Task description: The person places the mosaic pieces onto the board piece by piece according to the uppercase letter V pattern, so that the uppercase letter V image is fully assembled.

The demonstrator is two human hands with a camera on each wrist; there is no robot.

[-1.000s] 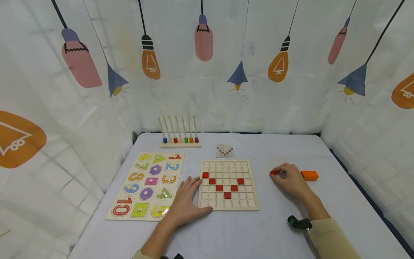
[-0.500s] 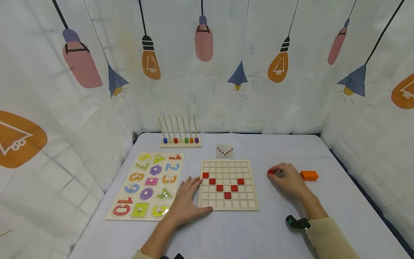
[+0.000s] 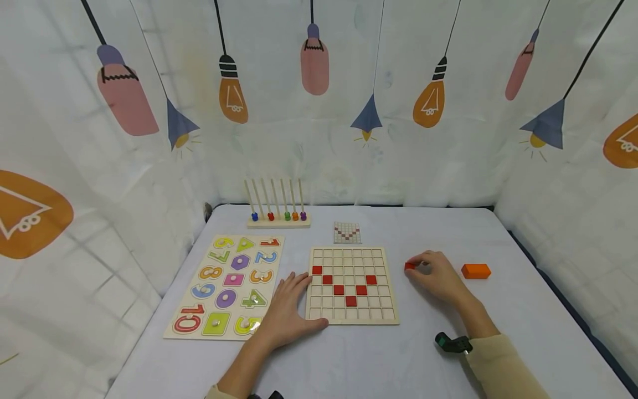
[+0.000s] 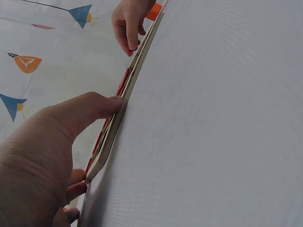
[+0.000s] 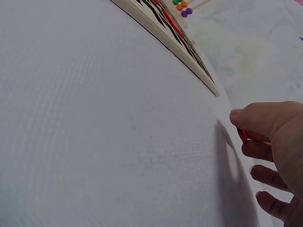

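A square wooden grid board [image 3: 369,321] lies in the middle of the table, with several red squares [image 3: 351,301] set in it in a slanting V. My left hand [image 3: 286,310] rests at its lower left corner. The fingers lie along the left side and the thumb touches the front edge, also seen in the left wrist view. To the right of the board, my right hand [image 3: 438,280] pinches a small red square tile [image 3: 409,266] between thumb and fingers. In the right wrist view only a thin edge of this tile [image 5: 243,135] shows.
An orange block [image 3: 476,271] lies right of my right hand. Behind the board is a small pattern card [image 3: 346,233] with a similar V. A number and shape puzzle board [image 3: 226,288] lies on the left. Farther back stands a pegged bead rack [image 3: 279,224].
My right hand has moved left with the red tile, away from the orange block and towards the grid board. My left hand has stayed at the board's corner.
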